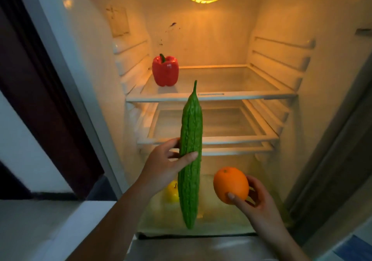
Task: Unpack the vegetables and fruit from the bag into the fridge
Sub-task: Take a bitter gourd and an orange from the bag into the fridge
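Lit white fridge [201, 39] behind: left hand [163, 166] grips a long bumpy green gourd [191, 140], half hiding a yellow fruit [172, 192]; right hand [259, 200] grips a round orange fruit [230, 184].

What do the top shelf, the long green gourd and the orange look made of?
The top shelf: clear glossy pane, glass or hard plastic, in a pale frame; the red pepper reflects in it. The gourd in the left hand: ridged, warty green skin, slight sheen; real or replica, unclear. The orange in the right hand: smooth, evenly bright skin; likewise open.
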Demonstrator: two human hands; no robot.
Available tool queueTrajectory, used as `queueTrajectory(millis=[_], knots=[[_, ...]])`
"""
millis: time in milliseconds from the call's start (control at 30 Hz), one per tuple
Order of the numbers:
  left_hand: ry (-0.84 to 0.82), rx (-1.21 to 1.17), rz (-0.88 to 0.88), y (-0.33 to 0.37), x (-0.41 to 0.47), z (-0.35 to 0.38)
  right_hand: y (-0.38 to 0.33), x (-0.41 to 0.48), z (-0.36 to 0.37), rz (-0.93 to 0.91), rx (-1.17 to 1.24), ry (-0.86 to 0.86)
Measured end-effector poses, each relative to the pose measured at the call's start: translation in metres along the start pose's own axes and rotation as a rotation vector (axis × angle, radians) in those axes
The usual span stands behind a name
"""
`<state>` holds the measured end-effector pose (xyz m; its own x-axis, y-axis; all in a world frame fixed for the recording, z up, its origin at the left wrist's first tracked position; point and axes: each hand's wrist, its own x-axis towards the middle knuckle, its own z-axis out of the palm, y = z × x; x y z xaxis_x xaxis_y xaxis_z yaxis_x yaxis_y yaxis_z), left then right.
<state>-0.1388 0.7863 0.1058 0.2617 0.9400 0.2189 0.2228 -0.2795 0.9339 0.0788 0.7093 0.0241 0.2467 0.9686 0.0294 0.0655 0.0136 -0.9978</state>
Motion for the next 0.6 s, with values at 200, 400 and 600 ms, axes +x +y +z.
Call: queueTrajectory(millis=[200, 400, 600], knots=[[-0.014, -0.022, 0.097, 0.041, 0.035, -0.014, -0.004, 0.018, 0.008, -0.011, 0.03, -0.013], [-0.058, 0.061, 0.191, 0.091, 0.068, -0.022, -0.021, 0.032, -0.001, -0.055, 0.027, 0.049], [-0.047, 0.161, 0.17, 0.109, 0.094, -0.012, -0.073, 0.058, -0.018, -0.287, -0.015, 0.159]])
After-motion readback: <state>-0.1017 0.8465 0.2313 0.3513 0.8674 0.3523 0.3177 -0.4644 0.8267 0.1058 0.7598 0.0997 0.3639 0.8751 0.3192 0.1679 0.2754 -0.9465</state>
